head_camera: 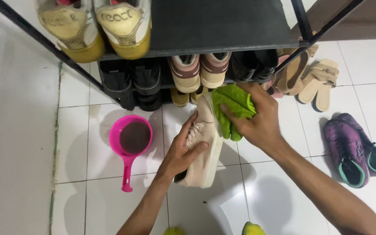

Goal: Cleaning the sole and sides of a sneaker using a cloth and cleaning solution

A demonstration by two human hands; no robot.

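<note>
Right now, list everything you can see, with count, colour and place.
sneaker: 1, beige, held over the floor, centre
cloth: 1, green, pressed against the sneaker's toe
scoop: 1, pink, dark liquid inside, floor left
shoe rack: 1, black, top
yellow-soled shoes: 2, white and yellow, top shelf left
brown shoes: 2, brown and cream, lower shelf
black shoes: 2, lower shelf left
sandals: 2, tan, floor right
purple shoes: 2, purple and green, floor right
left hand: grips the sneaker
right hand: holds the cloth
</note>
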